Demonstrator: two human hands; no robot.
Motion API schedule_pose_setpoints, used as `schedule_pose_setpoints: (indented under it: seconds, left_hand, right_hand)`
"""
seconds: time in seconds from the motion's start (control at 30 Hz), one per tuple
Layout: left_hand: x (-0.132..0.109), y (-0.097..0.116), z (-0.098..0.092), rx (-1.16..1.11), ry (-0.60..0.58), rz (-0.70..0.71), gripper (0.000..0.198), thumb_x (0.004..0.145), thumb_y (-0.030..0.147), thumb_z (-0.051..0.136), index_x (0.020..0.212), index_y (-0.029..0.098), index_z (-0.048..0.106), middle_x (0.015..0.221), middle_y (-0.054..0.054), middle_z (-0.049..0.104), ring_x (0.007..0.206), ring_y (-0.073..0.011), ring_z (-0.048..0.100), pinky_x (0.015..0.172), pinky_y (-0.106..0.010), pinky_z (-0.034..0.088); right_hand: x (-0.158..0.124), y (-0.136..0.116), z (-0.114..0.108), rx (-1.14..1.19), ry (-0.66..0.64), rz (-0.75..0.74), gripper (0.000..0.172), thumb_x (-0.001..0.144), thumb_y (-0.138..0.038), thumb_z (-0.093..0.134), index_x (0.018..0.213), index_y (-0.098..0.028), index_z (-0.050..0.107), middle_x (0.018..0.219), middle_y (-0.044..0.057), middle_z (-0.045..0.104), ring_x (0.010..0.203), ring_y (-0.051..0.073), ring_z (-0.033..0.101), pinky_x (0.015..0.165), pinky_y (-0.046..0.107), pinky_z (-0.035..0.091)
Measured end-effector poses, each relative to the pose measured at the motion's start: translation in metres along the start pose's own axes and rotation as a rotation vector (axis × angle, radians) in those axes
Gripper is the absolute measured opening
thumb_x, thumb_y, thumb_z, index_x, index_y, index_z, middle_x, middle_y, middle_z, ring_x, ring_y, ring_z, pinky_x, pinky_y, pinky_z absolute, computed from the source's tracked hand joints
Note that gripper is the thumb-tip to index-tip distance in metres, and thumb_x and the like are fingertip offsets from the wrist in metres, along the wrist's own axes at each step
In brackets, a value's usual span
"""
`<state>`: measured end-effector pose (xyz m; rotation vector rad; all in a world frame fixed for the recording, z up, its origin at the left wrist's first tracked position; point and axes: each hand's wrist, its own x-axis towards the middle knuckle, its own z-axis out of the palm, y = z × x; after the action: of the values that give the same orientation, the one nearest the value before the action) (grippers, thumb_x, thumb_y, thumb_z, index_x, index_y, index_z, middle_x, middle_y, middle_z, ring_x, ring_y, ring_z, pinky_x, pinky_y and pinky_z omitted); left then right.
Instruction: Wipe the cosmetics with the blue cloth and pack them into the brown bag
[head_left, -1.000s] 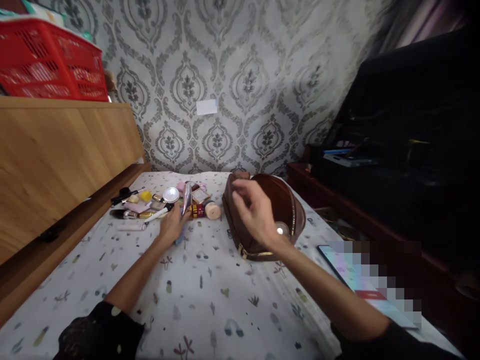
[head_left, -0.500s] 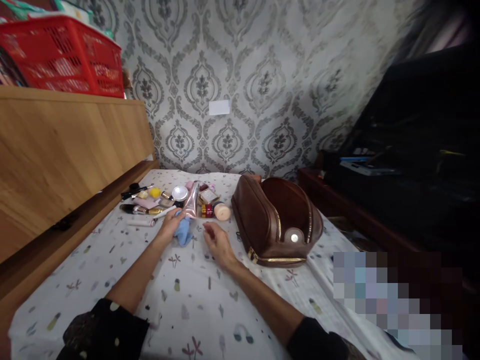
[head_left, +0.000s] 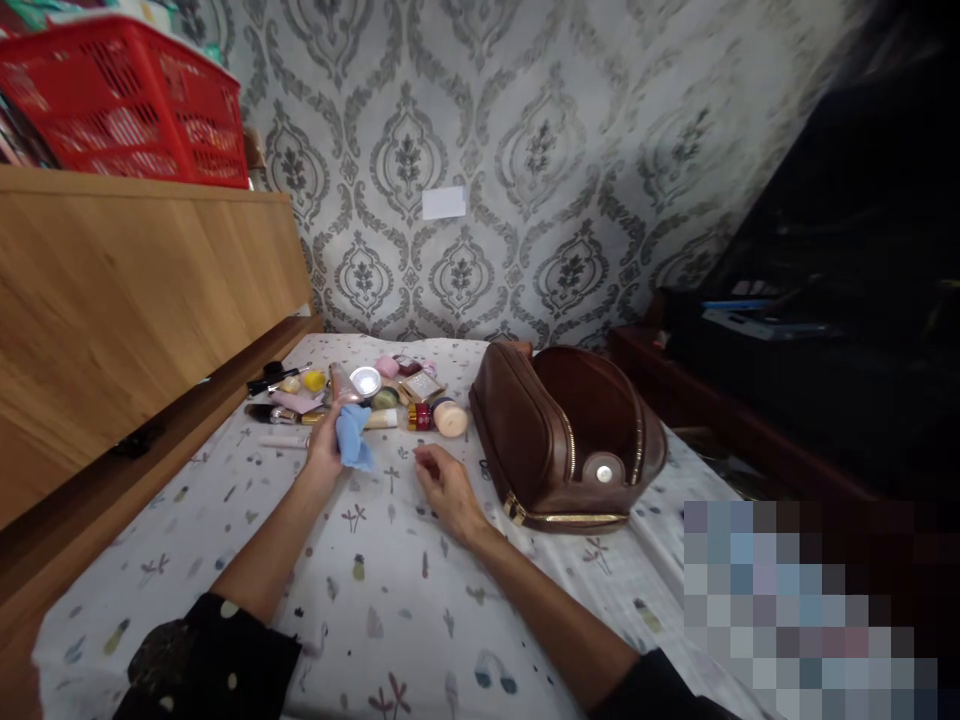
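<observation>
My left hand (head_left: 324, 447) is closed round a crumpled blue cloth (head_left: 354, 437) and a shiny pink squeeze tube (head_left: 342, 384), which points up and away above the cloth. My right hand (head_left: 448, 490) hovers over the patterned sheet, fingers loosely bent and a little apart, with nothing seen in them. Just beyond it lie a round beige jar (head_left: 451, 419) and a small bottle with a red label (head_left: 420, 416). A brown leather toiletry bag (head_left: 517, 440) stands to its right, unzipped, with its flap showing a silver snap.
Several cosmetics lie at the back left, among them a round silver-white compact (head_left: 365, 381), a yellow sponge (head_left: 313, 380) and makeup brushes (head_left: 271, 413). A wooden cabinet (head_left: 150, 270) with a red basket (head_left: 127, 100) borders the left. Patterned wallpaper (head_left: 540, 150) rises behind.
My left hand has moved left with the cloth and tube, and the tube has tilted leftward. A pale tube and a dark green round item now show beside it. My right hand has barely moved.
</observation>
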<state>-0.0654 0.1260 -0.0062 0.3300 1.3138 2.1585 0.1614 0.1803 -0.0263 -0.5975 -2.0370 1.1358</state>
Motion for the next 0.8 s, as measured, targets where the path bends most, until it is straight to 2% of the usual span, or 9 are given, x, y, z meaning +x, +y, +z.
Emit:
schedule_pose_setpoints:
  seconds: [0.13,0.3,0.43,0.57,0.8]
  left_hand:
    - [-0.003,-0.006,0.002,0.018,0.030,0.008,0.029,0.071,0.041,0.080,0.084,0.018,0.070,0.072,-0.001,0.070,0.066,-0.0148,0.066,0.062,-0.024,0.052]
    - [-0.009,-0.009,0.004,0.109,0.014,0.031,0.039,0.064,0.051,0.083,0.079,0.017,0.069,0.072,-0.001,0.070,0.063,-0.0151,0.063,0.061,-0.025,0.050]
    - [-0.019,-0.007,0.010,0.213,-0.085,0.087,0.047,0.057,0.057,0.086,0.074,0.017,0.070,0.072,-0.003,0.071,0.067,-0.0175,0.064,0.064,-0.026,0.048]
    - [-0.031,-0.005,0.018,0.317,-0.189,0.147,0.046,0.060,0.059,0.083,0.075,0.016,0.074,0.079,-0.006,0.074,0.078,-0.0210,0.065,0.074,-0.027,0.049]
    - [-0.044,-0.002,0.027,0.466,-0.326,0.210,0.026,0.071,0.042,0.079,0.082,0.019,0.078,0.080,-0.003,0.072,0.084,-0.0219,0.063,0.078,-0.027,0.047]
  right_hand:
    - [0.001,-0.001,0.000,-0.009,0.001,-0.007,0.026,0.084,-0.027,0.051,0.104,-0.017,0.065,0.092,0.008,0.072,0.080,0.020,0.066,0.078,0.034,0.052]
    - [0.001,-0.002,-0.001,-0.015,-0.007,-0.004,0.026,0.084,-0.026,0.050,0.103,-0.017,0.065,0.093,0.009,0.073,0.082,0.021,0.067,0.079,0.035,0.053]
    - [0.001,-0.003,-0.001,-0.022,-0.016,0.013,0.026,0.085,-0.027,0.050,0.104,-0.017,0.065,0.092,0.009,0.073,0.082,0.021,0.067,0.078,0.035,0.053]
    - [0.001,-0.004,-0.002,-0.029,-0.030,0.009,0.027,0.086,-0.029,0.050,0.105,-0.016,0.065,0.093,0.009,0.073,0.082,0.021,0.067,0.078,0.035,0.053]
    - [0.001,-0.007,-0.003,0.009,-0.026,-0.010,0.026,0.086,-0.028,0.050,0.104,-0.016,0.065,0.093,0.008,0.073,0.081,0.020,0.066,0.077,0.034,0.053]
